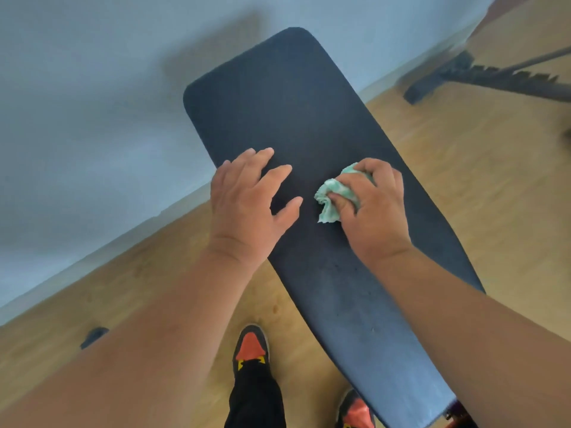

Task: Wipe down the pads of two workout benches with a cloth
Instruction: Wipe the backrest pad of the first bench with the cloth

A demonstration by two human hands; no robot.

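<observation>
Mid-bench (309, 118), right hand (375, 208) clutches the cloth (332, 193); beside it, left hand (247, 199) lies open, empty. Wiping looks unfinished.

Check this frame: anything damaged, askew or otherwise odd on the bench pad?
Nothing stands out. The dark padded bench pad looks intact, with only faint specks nearer the camera. The right hand presses the crumpled green-and-white cloth on it; the left hand rests flat.
</observation>
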